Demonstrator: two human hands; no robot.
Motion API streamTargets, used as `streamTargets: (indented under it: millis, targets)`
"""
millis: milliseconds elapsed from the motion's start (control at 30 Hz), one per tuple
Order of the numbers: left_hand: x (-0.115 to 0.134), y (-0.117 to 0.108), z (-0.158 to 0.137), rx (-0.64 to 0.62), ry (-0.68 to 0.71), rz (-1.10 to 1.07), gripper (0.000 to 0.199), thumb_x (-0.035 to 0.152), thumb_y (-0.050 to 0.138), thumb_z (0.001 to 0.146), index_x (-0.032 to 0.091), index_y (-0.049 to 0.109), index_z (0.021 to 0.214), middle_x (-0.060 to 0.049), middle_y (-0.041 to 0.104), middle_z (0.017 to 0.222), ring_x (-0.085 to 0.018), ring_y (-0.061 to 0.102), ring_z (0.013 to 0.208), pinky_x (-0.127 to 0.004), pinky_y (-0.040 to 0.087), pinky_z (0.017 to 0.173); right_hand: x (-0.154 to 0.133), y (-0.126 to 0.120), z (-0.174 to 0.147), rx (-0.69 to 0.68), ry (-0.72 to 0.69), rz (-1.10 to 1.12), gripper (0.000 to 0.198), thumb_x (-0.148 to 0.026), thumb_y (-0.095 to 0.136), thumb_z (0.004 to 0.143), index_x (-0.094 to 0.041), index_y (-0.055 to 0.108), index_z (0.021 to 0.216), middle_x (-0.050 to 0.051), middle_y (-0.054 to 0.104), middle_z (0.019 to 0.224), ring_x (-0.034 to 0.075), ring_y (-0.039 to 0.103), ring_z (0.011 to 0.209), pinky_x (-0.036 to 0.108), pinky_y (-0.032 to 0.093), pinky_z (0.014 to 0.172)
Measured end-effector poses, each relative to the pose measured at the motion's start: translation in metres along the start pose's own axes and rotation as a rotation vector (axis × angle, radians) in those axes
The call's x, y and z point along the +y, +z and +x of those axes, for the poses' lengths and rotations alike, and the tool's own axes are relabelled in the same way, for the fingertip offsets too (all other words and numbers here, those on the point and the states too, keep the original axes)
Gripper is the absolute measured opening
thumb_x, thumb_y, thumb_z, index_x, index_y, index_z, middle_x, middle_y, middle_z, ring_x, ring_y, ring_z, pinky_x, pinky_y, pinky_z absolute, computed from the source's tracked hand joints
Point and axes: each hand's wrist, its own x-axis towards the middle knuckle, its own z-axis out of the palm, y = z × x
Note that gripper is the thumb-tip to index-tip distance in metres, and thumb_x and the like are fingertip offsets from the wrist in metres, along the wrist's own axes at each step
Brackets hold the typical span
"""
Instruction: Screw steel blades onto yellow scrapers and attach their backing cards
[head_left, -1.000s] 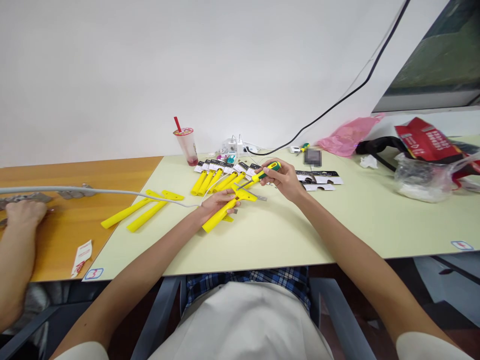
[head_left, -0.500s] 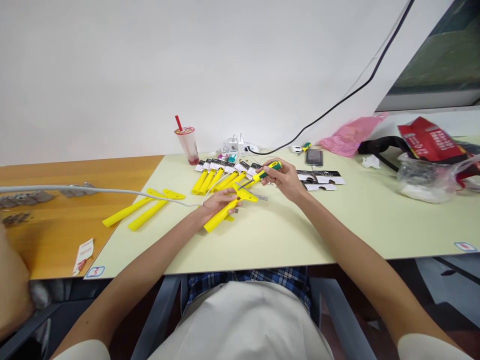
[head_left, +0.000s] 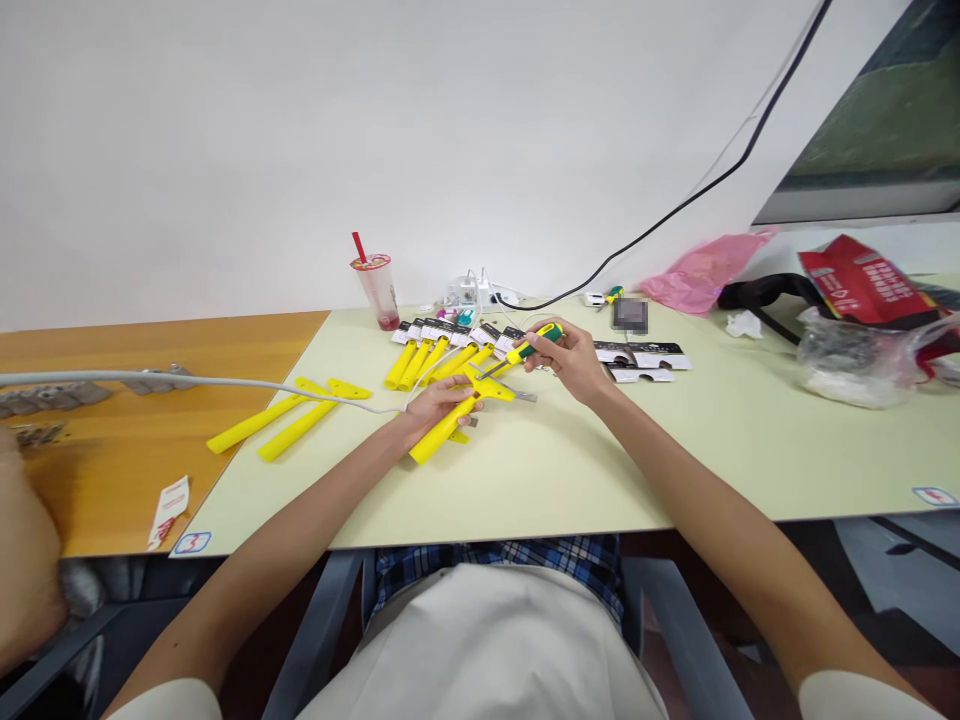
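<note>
My left hand [head_left: 439,402] is closed around a yellow scraper [head_left: 435,436] with a flared head and a metal blade at its right end. Another yellow piece with a metal edge shows partly beneath it. In my right hand [head_left: 568,358] is a green and yellow screwdriver [head_left: 537,344]. Its shaft slants down to the left, and the tip meets the scraper's head near my left fingers. Beyond my hands lies a row of yellow scrapers [head_left: 413,368] with black and white cards. Two loose yellow handles [head_left: 297,432] rest to the left.
A plastic cup [head_left: 375,292] with a red straw stands at the back. Behind the row is a power strip [head_left: 480,291] with cables. A grey cable [head_left: 187,378] crosses from the left. Packaging cards [head_left: 649,355], a pink bag [head_left: 701,275] and a clear plastic bag [head_left: 847,360] are at right.
Almost nothing differs. The screwdriver tip stays at the scraper's head, and both hands hold nearly the same pose. At the far left, another person's arm has shifted slightly.
</note>
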Motion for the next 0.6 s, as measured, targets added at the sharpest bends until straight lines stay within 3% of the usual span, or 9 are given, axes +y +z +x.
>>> streamTargets:
  millis: [367,600]
  targets:
    - [0.0001,0.0025,-0.0009,-0.017,0.0,0.0,0.037,0.01,0.091,0.076,0.015,0.064,0.101,-0.008,0.072,0.092,-0.019,0.073,0.077,-0.021,0.05,0.05,0.0049,-0.0021,0.0003,-0.013,-0.01,0.01,0.043,-0.054,0.099,0.079,-0.023,0.075,0.098,0.006,0.086,0.1,0.017,0.075,0.061,0.033,0.067,0.067]
    - [-0.0015,0.0037,-0.0005,0.0,0.021,-0.044,0.031,0.006,0.084,0.08,0.016,0.065,0.102,-0.009,0.071,0.093,-0.019,0.073,0.079,-0.021,0.047,0.048,0.0026,-0.0004,0.0017,0.037,0.028,0.035,0.048,-0.054,0.102,0.074,-0.023,0.073,0.096,0.005,0.085,0.093,0.016,0.073,0.059,0.032,0.065,0.064]
